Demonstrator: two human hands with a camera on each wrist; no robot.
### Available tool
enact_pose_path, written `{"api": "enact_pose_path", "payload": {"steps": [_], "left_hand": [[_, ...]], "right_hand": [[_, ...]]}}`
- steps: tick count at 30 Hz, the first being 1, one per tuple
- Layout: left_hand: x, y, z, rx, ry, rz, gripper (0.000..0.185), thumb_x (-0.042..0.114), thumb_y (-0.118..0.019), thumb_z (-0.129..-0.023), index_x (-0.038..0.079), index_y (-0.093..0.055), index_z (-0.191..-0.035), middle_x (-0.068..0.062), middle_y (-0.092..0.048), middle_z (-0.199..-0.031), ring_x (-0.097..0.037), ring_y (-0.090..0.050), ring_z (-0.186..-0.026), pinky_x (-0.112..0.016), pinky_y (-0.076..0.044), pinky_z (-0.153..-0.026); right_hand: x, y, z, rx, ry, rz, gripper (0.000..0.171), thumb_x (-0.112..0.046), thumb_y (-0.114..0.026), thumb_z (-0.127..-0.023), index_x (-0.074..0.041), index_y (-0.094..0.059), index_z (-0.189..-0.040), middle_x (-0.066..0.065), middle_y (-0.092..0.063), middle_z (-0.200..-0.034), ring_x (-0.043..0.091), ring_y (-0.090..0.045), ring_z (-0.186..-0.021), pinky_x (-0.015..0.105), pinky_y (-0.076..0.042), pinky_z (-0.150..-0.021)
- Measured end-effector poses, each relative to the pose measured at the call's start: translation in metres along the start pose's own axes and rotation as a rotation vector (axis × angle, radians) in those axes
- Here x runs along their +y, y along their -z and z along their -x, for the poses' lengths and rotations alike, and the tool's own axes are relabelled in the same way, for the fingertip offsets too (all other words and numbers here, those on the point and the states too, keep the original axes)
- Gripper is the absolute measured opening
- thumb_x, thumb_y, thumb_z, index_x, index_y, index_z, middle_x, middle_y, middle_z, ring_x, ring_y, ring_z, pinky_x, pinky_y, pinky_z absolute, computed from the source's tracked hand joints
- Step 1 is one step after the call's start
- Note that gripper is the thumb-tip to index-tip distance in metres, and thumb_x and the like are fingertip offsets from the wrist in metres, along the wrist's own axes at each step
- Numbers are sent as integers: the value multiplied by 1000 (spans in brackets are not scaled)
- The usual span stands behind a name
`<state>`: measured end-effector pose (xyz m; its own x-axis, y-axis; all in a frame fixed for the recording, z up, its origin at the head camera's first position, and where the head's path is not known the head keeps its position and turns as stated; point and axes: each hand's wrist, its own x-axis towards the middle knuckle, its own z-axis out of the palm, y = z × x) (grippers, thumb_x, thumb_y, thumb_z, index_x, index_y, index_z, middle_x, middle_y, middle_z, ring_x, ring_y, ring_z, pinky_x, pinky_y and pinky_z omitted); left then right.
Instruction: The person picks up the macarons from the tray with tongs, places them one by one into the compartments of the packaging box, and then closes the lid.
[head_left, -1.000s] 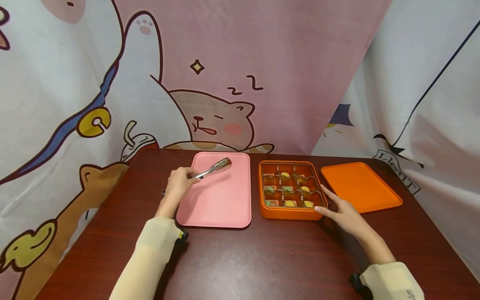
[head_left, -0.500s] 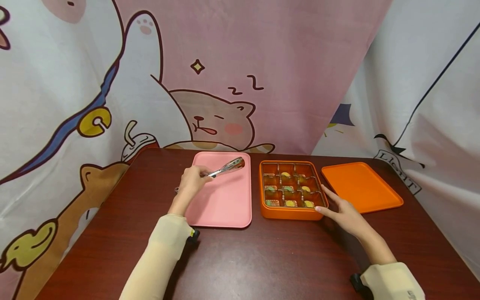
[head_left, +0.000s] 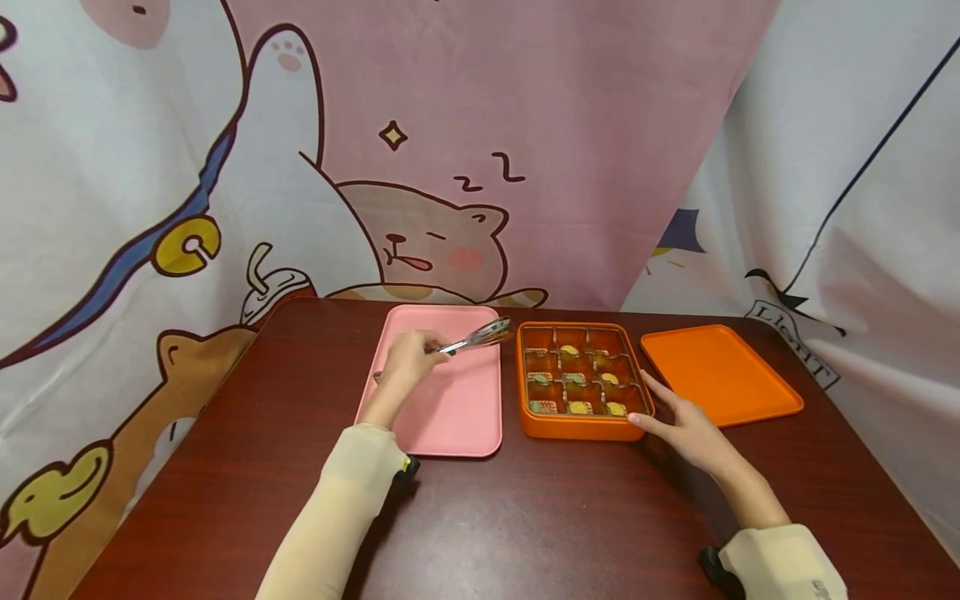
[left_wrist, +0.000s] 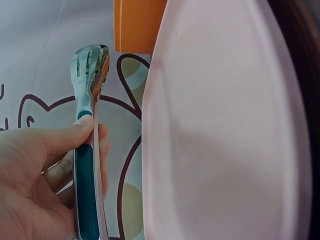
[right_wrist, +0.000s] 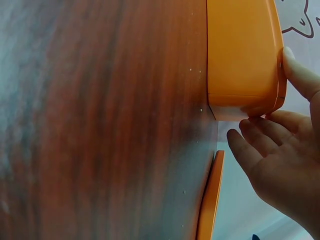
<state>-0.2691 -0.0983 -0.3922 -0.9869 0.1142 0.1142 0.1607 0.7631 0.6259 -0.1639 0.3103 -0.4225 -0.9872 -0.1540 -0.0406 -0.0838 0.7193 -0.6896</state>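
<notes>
My left hand (head_left: 408, 364) grips a pair of metal tongs (left_wrist: 89, 170) with dark green handle inlays. Thumb and fingers squeeze the two arms close together. The slotted tips point right, above the far right edge of the pink tray (head_left: 457, 417), and I see nothing held between them. At the tray's right stands an orange box (head_left: 581, 427) with a clear divided insert, where small yellow and green pieces lie in several compartments. Against the box's right side rests my right hand (head_left: 693, 432), its thumb on the rim at the near right corner and its fingers extended along the side wall.
A flat orange lid (head_left: 723, 379) lies on the dark brown table (head_left: 525, 525), right of the box and behind my right hand. Patterned curtains (head_left: 585, 167) hang right behind the table's far edge and along both sides.
My left hand has carried the tongs to the right across the pink tray, so their tips now come close to the orange box. The right hand and box have stayed in place.
</notes>
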Motion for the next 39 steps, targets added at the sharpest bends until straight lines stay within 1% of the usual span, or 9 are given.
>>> {"api": "enact_pose_path", "payload": {"steps": [9, 13, 19, 22, 31, 39], "left_hand": [[12, -7, -4, 1, -19, 22, 18, 17, -79, -84, 17, -79, -102, -3, -78, -94, -21, -70, -91, -39, -52, -85], [18, -11, -5, -10, -14, 21, 17, 18, -79, -84, 18, -79, -102, -2, -78, -92, -20, -68, -89, -39, -51, -83], [27, -18, -8, -15, -37, 16, 17, 18, -79, -84, 18, -79, -101, -1, -78, -91, -18, -68, -88, -38, -51, -82], [31, -21, -9, -17, -39, 14, 16, 19, -79, -84, 18, -79, -100, 0, -77, -91, -17, -67, -86, -37, -50, -80], [36, -28, -10, -37, -39, -3, 17, 19, -79, -84, 19, -79, -101, 1, -77, -91, -17, -66, -84, -33, -48, -75], [38, -31, -9, -61, -14, 11, 18, 18, -79, -84, 20, -79, -102, 0, -76, -92, -17, -64, -84, -33, -45, -73]], "right_hand": [[1, 0, -2, -2, 4, -17, 85, -40, -64, -96, -12, -16, -160, 35, -32, -154, 56, -28, -142, 74, -26, -106], [1, 0, -1, -4, 3, -24, 86, -40, -64, -96, -12, -16, -160, 34, -33, -154, 55, -28, -142, 73, -26, -107], [1, -1, -1, -3, -10, -24, 86, -41, -64, -96, -13, -15, -161, 34, -32, -155, 55, -28, -142, 73, -26, -107], [1, -1, -1, -2, -9, -24, 86, -41, -64, -96, -13, -16, -161, 34, -31, -155, 56, -27, -142, 73, -26, -107], [-1, -2, 1, -5, -17, -22, 86, -41, -64, -96, -11, -16, -160, 35, -30, -155, 56, -27, -142, 74, -26, -107], [0, -2, 1, -3, -18, -25, 86, -41, -64, -96, -13, -16, -161, 35, -30, -155, 56, -26, -142, 74, -25, -107]]}}
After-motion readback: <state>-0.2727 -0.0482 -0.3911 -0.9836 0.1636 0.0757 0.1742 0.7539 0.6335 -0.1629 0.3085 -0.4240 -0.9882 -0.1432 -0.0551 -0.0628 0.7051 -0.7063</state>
